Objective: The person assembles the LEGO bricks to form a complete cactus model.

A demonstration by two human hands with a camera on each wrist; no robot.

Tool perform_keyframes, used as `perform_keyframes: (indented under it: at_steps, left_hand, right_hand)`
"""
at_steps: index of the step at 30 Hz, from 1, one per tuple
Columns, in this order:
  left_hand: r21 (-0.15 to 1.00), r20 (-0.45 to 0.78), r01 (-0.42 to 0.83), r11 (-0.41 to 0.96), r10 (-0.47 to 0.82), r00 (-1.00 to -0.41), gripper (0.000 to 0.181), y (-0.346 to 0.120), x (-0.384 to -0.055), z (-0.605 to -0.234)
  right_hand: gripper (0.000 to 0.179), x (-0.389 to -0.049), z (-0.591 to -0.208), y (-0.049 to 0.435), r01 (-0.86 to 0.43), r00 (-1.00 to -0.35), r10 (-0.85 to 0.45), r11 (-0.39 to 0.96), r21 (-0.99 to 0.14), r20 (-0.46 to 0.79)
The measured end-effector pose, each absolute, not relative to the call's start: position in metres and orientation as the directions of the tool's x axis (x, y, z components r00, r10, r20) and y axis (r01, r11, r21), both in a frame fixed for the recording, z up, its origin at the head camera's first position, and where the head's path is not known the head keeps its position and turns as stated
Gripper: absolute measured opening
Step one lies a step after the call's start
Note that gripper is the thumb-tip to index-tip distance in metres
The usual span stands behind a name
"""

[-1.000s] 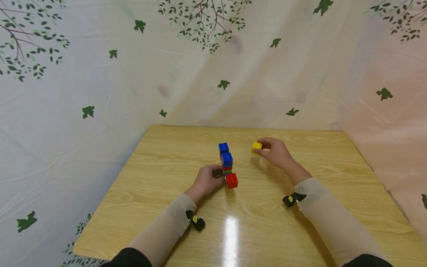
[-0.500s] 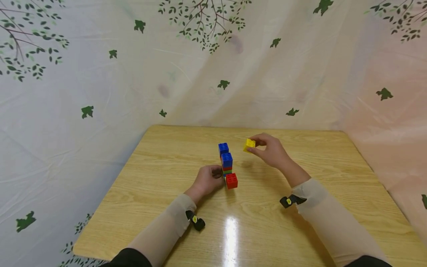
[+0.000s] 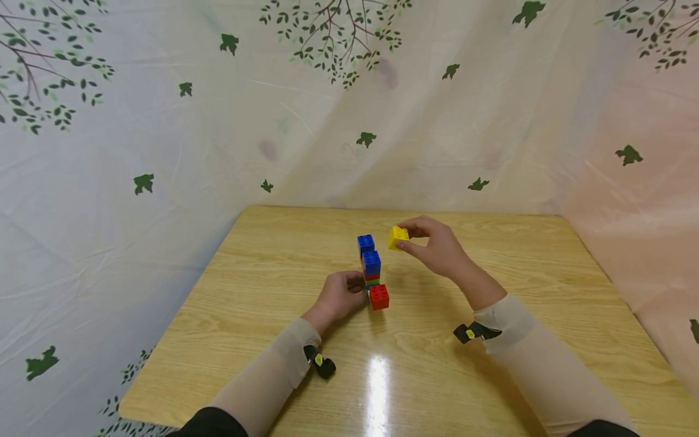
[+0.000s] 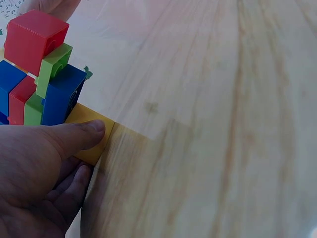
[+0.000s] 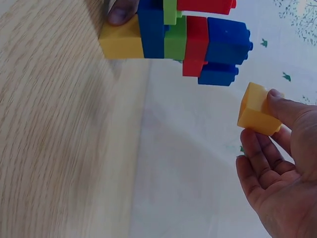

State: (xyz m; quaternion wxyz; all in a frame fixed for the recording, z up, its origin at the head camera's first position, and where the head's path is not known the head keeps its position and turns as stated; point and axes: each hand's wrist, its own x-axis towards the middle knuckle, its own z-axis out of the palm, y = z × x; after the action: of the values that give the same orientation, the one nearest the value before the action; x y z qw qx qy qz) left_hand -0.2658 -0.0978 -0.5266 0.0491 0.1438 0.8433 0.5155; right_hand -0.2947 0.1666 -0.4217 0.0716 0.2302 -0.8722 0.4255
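A tower of toy bricks stands on the table, its bottom yellow brick held by my left hand, with the thumb pressed on its side. Above that brick come blue, green and red layers, with a blue brick on top. Another blue brick sticks out on the far side. Toward me a red brick juts out on a thin green brick. To the tower's right, my right hand pinches a loose yellow brick in the air, apart from the tower.
The wooden table spreads out around both hands. Behind it hangs a pale leaf-printed sheet, which also runs along both sides. Small black cameras are strapped to the sleeves at the wrists.
My right hand has carried the yellow brick leftward and slightly up, closer to the top of the tower. The left hand and the tower have stayed in place.
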Motion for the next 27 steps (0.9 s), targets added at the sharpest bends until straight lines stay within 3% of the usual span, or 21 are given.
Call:
perform_keyframes:
  at_steps: [27]
  left_hand:
    - [0.886, 0.064, 0.188, 0.424, 0.288, -0.955, 0.03, -0.097, -0.266, -0.525]
  right_hand:
    - [0.035, -0.282, -0.409, 0.14, -0.583, -0.801, -0.453, 0.443, -0.681, 0.391]
